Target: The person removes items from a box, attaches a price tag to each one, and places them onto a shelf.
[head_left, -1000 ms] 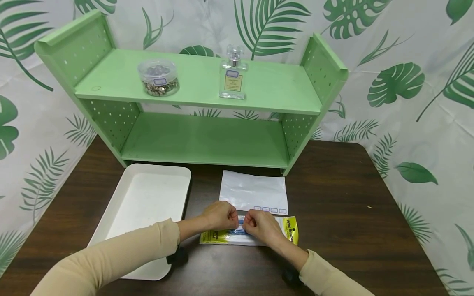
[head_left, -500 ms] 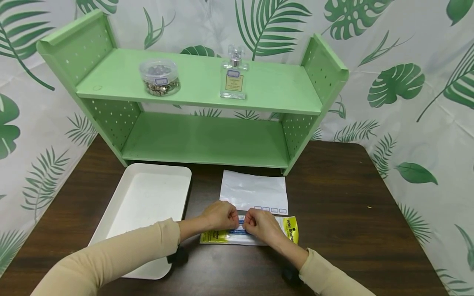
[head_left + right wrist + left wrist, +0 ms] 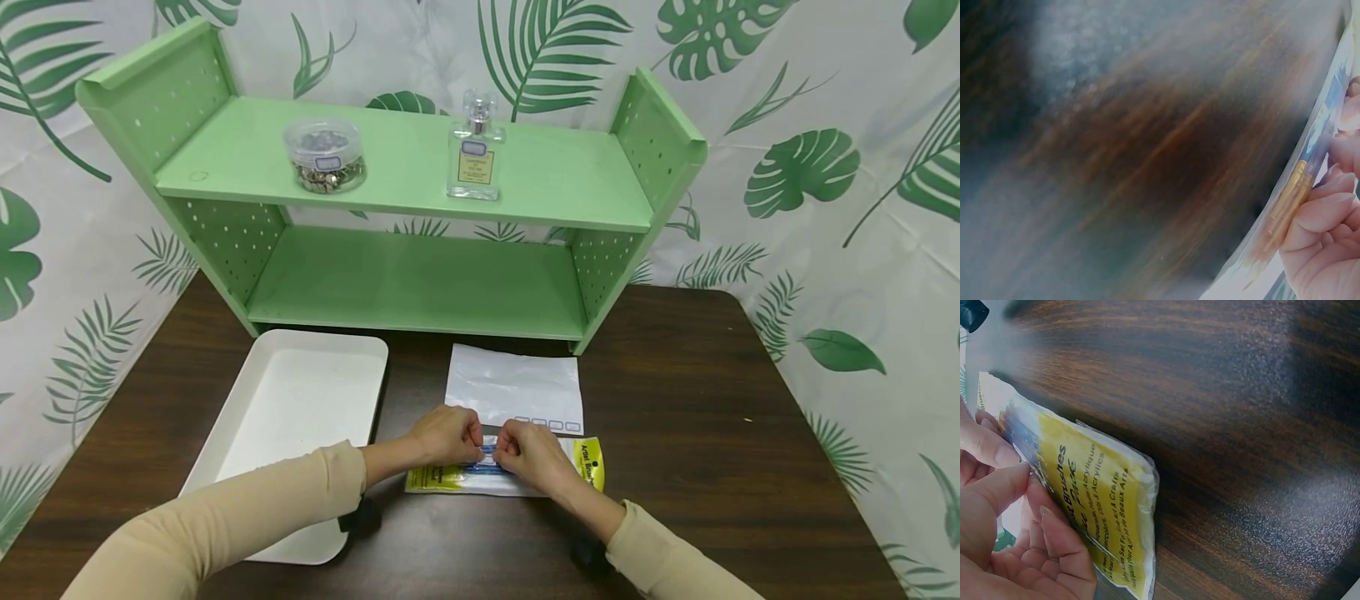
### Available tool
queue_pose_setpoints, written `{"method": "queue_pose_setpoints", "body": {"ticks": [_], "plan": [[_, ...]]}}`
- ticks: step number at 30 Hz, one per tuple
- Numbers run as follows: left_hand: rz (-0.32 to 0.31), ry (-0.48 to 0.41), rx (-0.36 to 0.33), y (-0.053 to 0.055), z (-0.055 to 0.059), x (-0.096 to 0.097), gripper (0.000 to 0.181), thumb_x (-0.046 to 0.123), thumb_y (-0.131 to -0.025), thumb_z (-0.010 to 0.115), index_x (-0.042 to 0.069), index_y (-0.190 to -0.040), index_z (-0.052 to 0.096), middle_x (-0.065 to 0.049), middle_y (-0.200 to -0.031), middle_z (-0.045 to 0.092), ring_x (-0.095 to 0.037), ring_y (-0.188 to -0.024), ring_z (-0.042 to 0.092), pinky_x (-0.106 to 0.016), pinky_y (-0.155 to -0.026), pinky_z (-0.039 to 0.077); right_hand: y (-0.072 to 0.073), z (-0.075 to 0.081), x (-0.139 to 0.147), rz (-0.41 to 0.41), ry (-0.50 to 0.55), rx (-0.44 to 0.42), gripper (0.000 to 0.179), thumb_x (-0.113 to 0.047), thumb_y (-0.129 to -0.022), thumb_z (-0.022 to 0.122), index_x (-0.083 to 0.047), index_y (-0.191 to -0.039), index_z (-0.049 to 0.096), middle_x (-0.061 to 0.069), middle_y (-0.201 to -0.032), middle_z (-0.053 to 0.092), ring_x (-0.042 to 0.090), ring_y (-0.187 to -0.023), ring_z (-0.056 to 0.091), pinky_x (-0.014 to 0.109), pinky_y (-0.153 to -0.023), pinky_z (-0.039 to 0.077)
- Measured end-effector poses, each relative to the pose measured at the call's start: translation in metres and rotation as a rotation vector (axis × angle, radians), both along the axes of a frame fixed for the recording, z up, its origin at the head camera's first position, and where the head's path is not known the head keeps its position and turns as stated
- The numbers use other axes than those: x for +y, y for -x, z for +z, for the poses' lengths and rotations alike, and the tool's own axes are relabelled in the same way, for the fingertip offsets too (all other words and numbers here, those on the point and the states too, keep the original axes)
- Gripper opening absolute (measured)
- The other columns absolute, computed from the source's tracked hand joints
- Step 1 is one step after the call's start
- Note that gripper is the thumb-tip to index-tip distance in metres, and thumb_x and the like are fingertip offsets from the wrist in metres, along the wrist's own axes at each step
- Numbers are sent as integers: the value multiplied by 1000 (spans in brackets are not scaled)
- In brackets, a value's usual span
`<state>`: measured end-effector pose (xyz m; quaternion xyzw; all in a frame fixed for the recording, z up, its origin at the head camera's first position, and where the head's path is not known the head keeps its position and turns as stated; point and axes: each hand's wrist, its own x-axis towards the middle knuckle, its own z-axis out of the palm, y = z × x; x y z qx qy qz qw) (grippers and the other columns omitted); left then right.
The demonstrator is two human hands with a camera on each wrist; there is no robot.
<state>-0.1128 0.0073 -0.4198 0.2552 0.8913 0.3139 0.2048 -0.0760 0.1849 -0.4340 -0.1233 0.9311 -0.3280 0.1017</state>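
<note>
A flat yellow-and-white packet of artist brushes (image 3: 588, 462) lies on the table in the head view, blue brush handles showing through its middle. Over that middle, my left hand (image 3: 447, 435) and right hand (image 3: 534, 457) meet almost fingertip to fingertip. Between them shows a small pale label (image 3: 487, 458), which thumb and forefinger of each hand seem to pinch at opposite ends. In the left wrist view, the left thumb and forefinger press together beside the packet's (image 3: 1100, 500) printed face. The right wrist view shows my right hand's (image 3: 1325, 231) curled fingers right at the packet's edge.
Behind the packet lies a white sheet (image 3: 513, 387) with several blue-framed labels along its edge. A white tray (image 3: 322, 375) sits under the left forearm. On the green shelf (image 3: 405, 150) stand a labelled clear tub (image 3: 325, 156) and a labelled perfume bottle (image 3: 476, 158).
Hands and packet stay almost exactly in place. Only a very slight shift of the whole head view shows.
</note>
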Motion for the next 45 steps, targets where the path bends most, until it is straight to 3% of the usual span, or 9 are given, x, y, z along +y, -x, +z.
{"method": "queue_pose_setpoints", "body": {"ticks": [6,12,16,19,23,27,31,38,45], "plan": [[27,13,-10,0,1,0,27,16,-72,79,9,-88,59,5,-67,59,-6,-60,50,-22,-55,38,-1,1,3,-9,17,25,15,-6,-80,71,-11,-73,58,-7,-60,48,4,-55,42,17,-50,34],[38,19,-21,0,2,0,31,17,-72,79,9,-93,58,4,-68,60,-6,-59,51,-22,-56,38,6,17,16,-127,91,59,13,-6,-80,72,-8,-74,61,-4,-61,53,6,-54,44,18,-48,36],[40,31,-23,0,2,0,31,18,-73,79,9,-94,59,4,-68,59,-7,-60,50,-23,-56,38,19,40,33,-260,215,176,7,-3,-81,71,-3,-81,64,4,-68,61,8,-56,50,18,-49,43],[36,37,-22,-1,2,0,30,18,-73,79,9,-93,59,5,-68,59,-7,-60,50,-23,-57,38,32,61,49,-414,412,315,9,0,-83,68,3,-89,63,7,-73,61,8,-57,52,17,-49,46],[33,49,-13,-1,2,1,28,19,-73,79,9,-91,60,4,-68,58,-7,-61,50,-23,-57,38,49,85,66,-596,684,514,16,3,-83,66,9,-97,59,-1,-76,58,5,-62,54,14,-55,48],[24,54,10,-2,2,1,27,19,-73,79,9,-89,60,4,-68,57,-8,-62,49,-24,-57,38,63,98,79,-683,759,630,22,2,-83,66,10,-103,58,-1,-84,58,7,-73,54,13,-64,47],[-6,36,38,-2,2,-1,26,19,-74,79,8,-87,59,3,-67,54,-8,-61,48,-24,-56,37,71,101,84,-701,758,649,27,1,-83,67,9,-108,59,-1,-91,58,7,-82,55,14,-70,45],[-37,59,111,-2,0,-1,26,23,-74,79,10,-83,59,2,-73,48,-11,-68,43,-26,-62,37,82,97,82,-695,785,615,31,4,-83,66,13,-111,58,1,-92,58,5,-82,56,11,-69,46],[-41,67,148,-2,-1,0,25,24,-73,80,12,-78,59,2,-72,49,-12,-68,42,-26,-61,36,82,107,75,-698,763,598,26,5,-84,63,16,-106,56,6,-91,57,5,-79,52,14,-69,44]]}}
